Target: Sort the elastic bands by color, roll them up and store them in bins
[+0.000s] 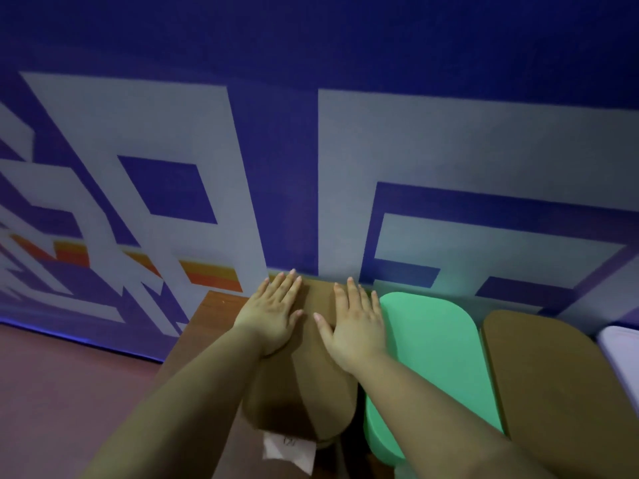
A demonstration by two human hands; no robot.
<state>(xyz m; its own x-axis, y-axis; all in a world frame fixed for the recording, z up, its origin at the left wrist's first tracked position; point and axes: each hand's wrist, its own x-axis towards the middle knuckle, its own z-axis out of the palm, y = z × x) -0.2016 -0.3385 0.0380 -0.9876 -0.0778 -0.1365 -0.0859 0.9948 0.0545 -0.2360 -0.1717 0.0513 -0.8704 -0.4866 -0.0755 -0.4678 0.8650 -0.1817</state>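
Observation:
My left hand point(273, 312) and my right hand point(356, 323) lie flat, fingers straight and spread, on the lid of a tan bin point(311, 382) in the middle of the view. Both palms press down on that lid, side by side, a small gap between them. A green bin lid point(432, 357) sits right beside the tan bin, touching my right forearm's side. A second tan lid point(546, 382) lies further right. No elastic bands show anywhere in the view.
A brown wooden table point(207, 326) carries the bins and ends at the left. A white paper label point(288, 449) hangs on the tan bin's front. A blue and white patterned wall point(311, 167) stands just behind. A pale bin edge point(619, 347) shows far right.

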